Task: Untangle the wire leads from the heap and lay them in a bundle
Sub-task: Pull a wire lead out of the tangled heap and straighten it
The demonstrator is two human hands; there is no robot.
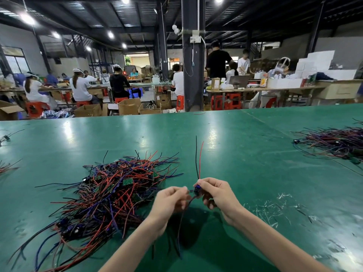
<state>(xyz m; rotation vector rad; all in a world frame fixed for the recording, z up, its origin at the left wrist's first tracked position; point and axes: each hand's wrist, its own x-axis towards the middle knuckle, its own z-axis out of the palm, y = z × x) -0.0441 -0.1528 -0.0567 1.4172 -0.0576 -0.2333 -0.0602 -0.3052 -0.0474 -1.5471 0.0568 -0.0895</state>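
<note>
Now the left hand (172, 199) and right hand (214, 193) each pinch one wire lead (196, 190) just right of the heap (114, 193); its hanging tails could snag stray strands and drag them along.

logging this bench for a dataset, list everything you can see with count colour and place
table: one, green, fills the foreground
heap of wire leads: one, red, black and blue, left of the hands
second wire pile: one, same colours, far right edge
held lead: one, blue part with red and black wires, between the hands
pale scraps: many, whitish, right of the hands
stools: several, red, background benches
left hand: one, pinches the held lead
right hand: one, grips the held lead's blue part
</note>
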